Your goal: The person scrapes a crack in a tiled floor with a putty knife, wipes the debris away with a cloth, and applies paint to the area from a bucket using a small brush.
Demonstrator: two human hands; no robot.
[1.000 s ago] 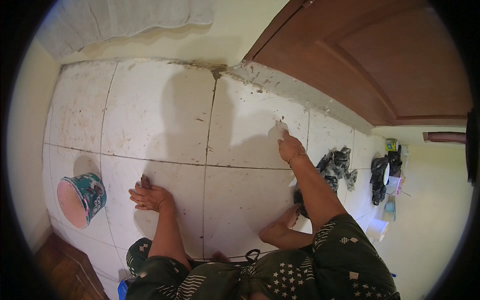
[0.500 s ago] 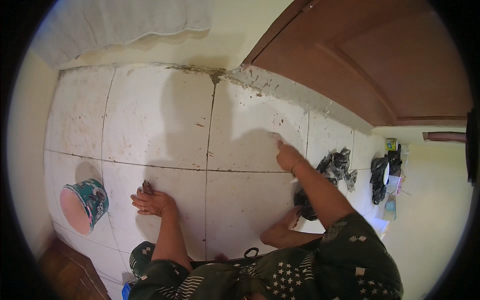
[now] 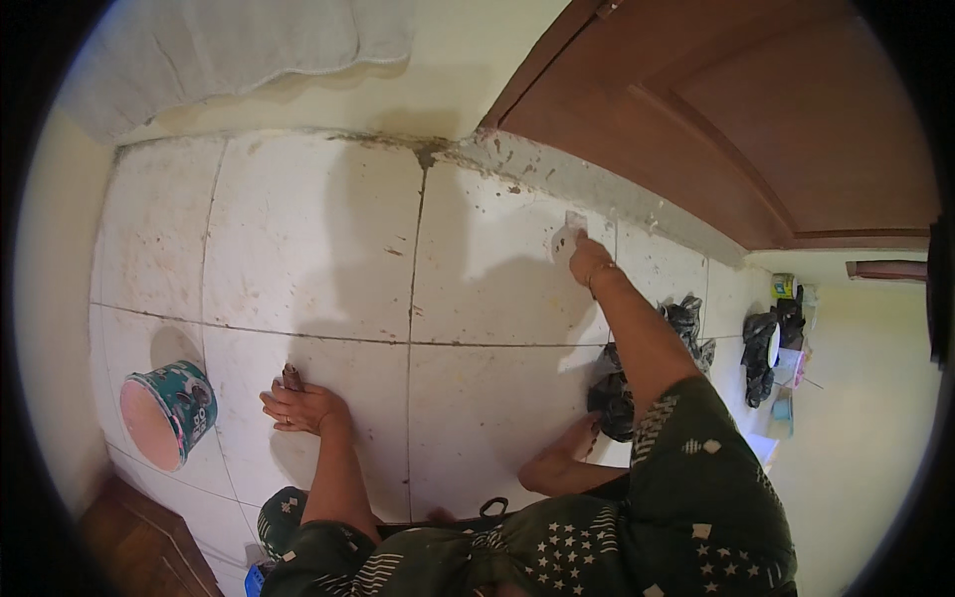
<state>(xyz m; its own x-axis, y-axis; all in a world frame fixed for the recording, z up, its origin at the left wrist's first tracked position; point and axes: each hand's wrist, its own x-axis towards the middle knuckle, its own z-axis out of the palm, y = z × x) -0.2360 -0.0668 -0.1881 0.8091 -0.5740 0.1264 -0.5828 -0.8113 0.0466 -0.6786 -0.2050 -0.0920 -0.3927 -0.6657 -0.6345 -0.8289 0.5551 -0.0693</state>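
My right hand [image 3: 589, 261] reaches far forward over the white floor tiles [image 3: 318, 249] and holds a small flat whitish scraper [image 3: 569, 231] against a tile near the grey door threshold [image 3: 597, 189]. My left hand [image 3: 298, 406] rests flat on a tile close to my body, fingers spread, holding nothing. I crouch on the floor; a bare foot [image 3: 567, 460] shows under my right arm.
A teal bucket [image 3: 167, 412] with a pinkish inside lies tipped at the left. A brown wooden door [image 3: 756, 109] stands at the upper right. Dark crumpled bags [image 3: 686, 328] and small containers [image 3: 781, 338] sit at the right. A pale cloth [image 3: 229, 50] hangs at the top.
My right hand has moved forward and up toward the threshold, with the scraper now on the tile there. My left hand stays planted on the tile.
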